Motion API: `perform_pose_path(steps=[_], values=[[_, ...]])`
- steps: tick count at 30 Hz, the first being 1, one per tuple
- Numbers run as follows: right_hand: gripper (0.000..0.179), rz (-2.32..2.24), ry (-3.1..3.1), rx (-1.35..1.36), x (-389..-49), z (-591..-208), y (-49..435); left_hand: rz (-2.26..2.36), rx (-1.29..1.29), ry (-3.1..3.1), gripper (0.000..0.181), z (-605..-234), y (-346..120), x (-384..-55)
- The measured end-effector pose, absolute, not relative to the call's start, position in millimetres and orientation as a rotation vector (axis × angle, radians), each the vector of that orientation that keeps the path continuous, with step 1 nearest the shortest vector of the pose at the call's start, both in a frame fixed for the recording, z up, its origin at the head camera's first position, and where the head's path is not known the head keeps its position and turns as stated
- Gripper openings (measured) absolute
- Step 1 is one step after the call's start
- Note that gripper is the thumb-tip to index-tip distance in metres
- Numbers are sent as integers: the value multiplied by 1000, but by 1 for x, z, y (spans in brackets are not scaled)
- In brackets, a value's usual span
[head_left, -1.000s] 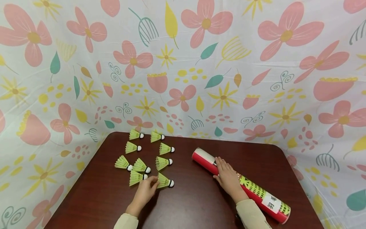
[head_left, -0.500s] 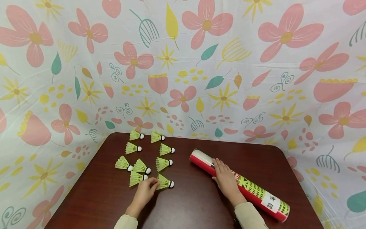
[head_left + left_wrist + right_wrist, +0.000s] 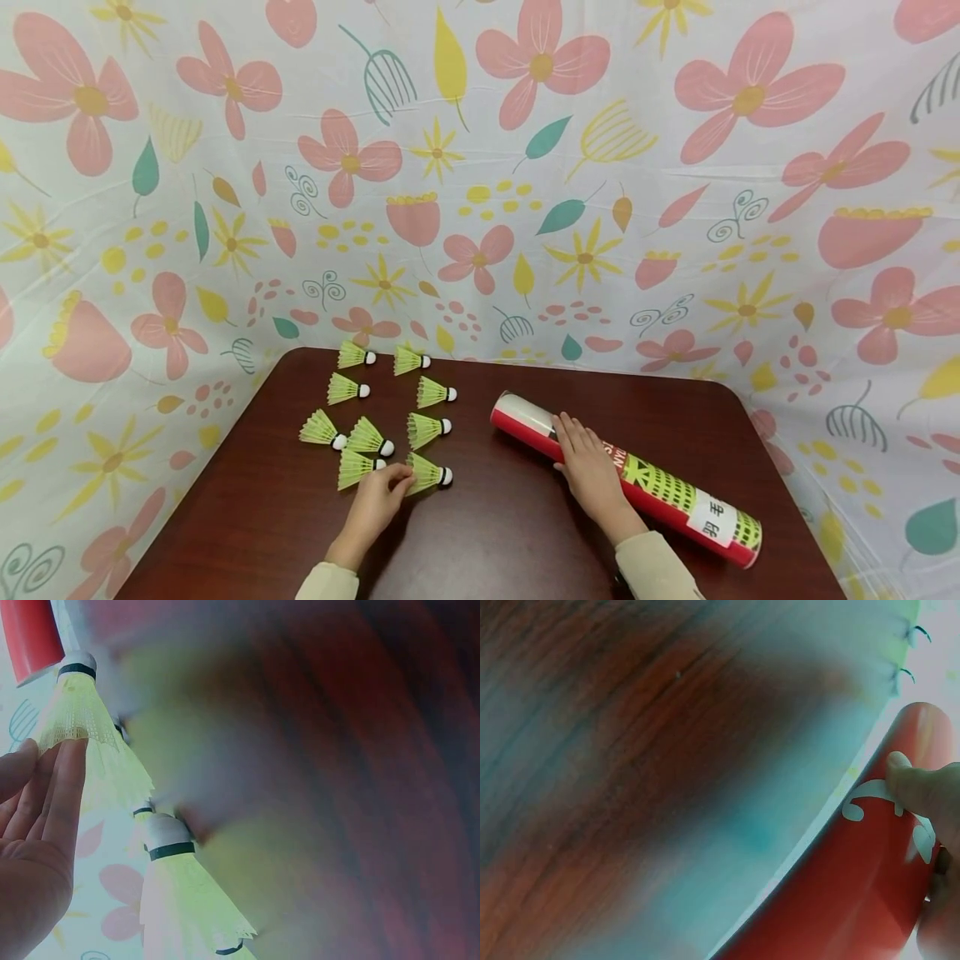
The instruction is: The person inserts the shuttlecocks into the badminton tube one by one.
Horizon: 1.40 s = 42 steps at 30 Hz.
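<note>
The near edge of the worktop (image 3: 498, 542) runs out of the head view, and blur swallows much of both wrist views. Left of centre, the left hand (image 3: 377, 502) pinches the skirt of a shuttlecock (image 3: 429, 473), fingertips masking part of its rim: yellow netting, black band, rounded white tip. The right hand (image 3: 592, 475) lies straight-fingered across a red tube (image 3: 663, 492) slanting toward the right edge, hiding some print.

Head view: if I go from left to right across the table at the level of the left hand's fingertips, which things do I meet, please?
Partly covered shuttlecock → left hand → pinched shuttlecock → right hand → red tube.
</note>
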State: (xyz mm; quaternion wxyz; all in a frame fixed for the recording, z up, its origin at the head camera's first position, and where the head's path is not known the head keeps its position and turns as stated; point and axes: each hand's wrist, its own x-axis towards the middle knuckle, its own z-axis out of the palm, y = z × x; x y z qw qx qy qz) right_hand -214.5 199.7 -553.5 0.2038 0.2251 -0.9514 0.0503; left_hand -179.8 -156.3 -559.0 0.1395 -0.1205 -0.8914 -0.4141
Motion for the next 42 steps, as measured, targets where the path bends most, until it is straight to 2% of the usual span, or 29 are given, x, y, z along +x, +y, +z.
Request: perform_pose_path(steps=[24,42], values=[[83,163,-2554,703,-204,-536,193,-1250,-378,-2416,9,-533,-160,-192],[82,174,-2468,753,-196,-529,182,-1316,-225,-2400,10,-509,-160,-211]])
